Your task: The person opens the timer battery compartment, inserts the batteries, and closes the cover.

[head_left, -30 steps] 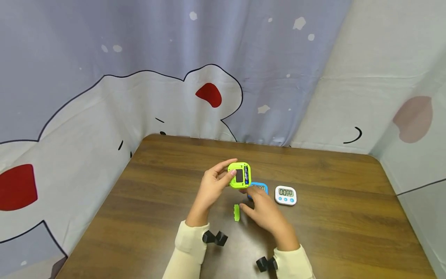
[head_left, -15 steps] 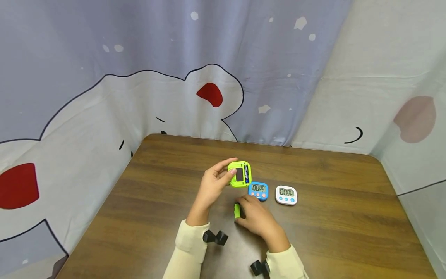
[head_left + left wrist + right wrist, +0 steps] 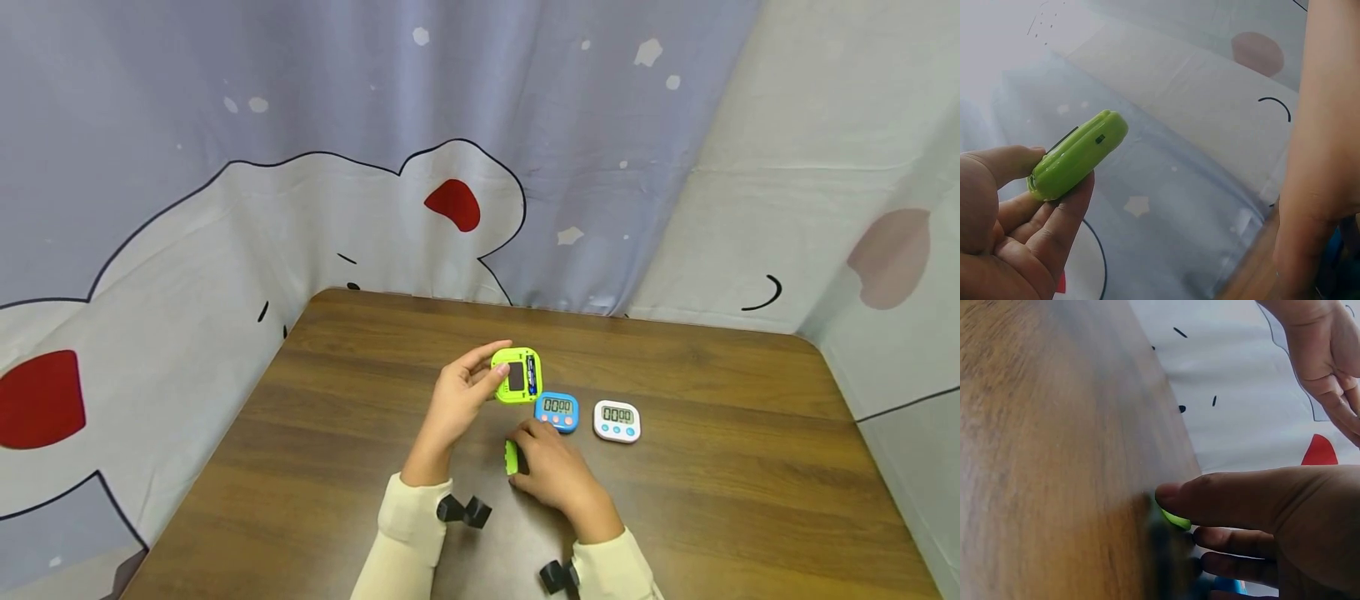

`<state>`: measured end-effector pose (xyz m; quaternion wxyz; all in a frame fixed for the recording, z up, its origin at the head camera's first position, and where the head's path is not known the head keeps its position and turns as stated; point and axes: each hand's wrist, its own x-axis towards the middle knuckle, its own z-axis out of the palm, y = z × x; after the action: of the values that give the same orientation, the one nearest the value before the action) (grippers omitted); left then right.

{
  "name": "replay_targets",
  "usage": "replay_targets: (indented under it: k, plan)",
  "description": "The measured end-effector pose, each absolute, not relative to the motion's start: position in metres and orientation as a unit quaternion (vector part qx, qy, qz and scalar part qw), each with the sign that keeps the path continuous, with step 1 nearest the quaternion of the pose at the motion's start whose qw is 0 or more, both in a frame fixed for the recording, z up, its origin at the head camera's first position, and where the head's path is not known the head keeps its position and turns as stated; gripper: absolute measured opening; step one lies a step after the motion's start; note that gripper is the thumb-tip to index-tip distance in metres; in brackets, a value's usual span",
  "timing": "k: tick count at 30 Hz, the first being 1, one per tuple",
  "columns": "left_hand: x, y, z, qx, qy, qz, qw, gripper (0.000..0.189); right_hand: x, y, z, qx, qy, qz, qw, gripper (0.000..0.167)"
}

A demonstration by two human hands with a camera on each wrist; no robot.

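My left hand (image 3: 455,400) holds a lime-green digital timer (image 3: 498,398) above the table, thumb on its back. The timer's back faces me, with a blue battery (image 3: 532,375) in its uncovered compartment. In the left wrist view the timer (image 3: 1082,156) is seen edge-on between thumb and fingers. Low over the tabletop, my right hand (image 3: 557,469) pinches the small green battery cover (image 3: 512,457) by its ends. In the right wrist view, a sliver of that cover (image 3: 1176,519) shows beneath the thumb; the rest is hidden.
A blue timer (image 3: 557,412) lies just beyond my right hand, its display up. To its right is a white timer (image 3: 617,422). Both lie on the brown wooden table (image 3: 720,483). A patterned curtain (image 3: 600,167) hangs behind the table's far edge.
My right hand has moved back toward me and left, off the blue timer, and has taken hold of the green battery cover. The left hand and its timer have hardly moved.
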<state>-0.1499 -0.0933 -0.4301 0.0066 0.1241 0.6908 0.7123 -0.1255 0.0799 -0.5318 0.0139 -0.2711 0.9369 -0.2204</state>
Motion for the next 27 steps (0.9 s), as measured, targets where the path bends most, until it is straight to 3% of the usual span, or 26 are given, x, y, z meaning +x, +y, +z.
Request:
replay_targets:
  k: [14,21,27]
  plan:
    - [-0.1493,-0.0939,-0.4329,0.130,0.685,0.716,0.015,0.039,-0.1257,0.0811,-0.5355,-0.274,0.934,-0.228,0.001,0.047]
    - [-0.1499,-0.0937,-0.4336,0.137,0.682,0.718,0.024,0.038,-0.1250,0.0789,-0.5363,-0.269,0.918,-0.284,0.066,0.047]
    - [-0.1502,-0.0945,-0.4330,0.144,0.682,0.717,0.025,0.038,-0.1253,0.0749,-0.5371,-0.289,0.893,-0.332,0.099,0.034]
